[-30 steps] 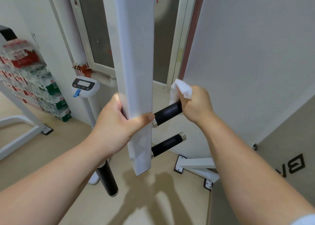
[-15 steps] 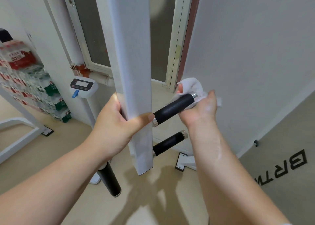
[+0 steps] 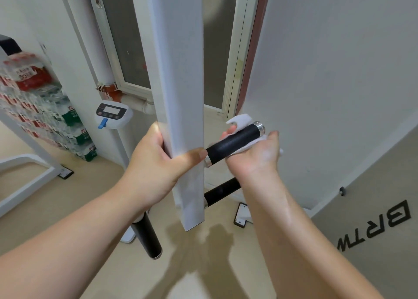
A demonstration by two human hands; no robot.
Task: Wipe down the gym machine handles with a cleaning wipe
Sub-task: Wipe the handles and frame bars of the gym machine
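While the left hand [image 3: 153,162] grips the white square metal post [image 3: 178,72], right hand [image 3: 255,158] clasps a crumpled white cleaning wipe [image 3: 241,120] round the upper black textured handle [image 3: 235,141], fingers curled.

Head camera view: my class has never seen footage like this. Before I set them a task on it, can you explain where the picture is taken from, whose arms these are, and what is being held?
There is no robot here. The camera sits on a person's head and looks down, so both arms are the wearer's own; the grips are bare hands. The left grip holds the white upright post of a gym machine. The right grip cups a white cleaning wipe around the upper black handle sticking out from the post. A second handle sits below it, a third handle lower on the other side. Packs of bottled water are stacked by the wall.
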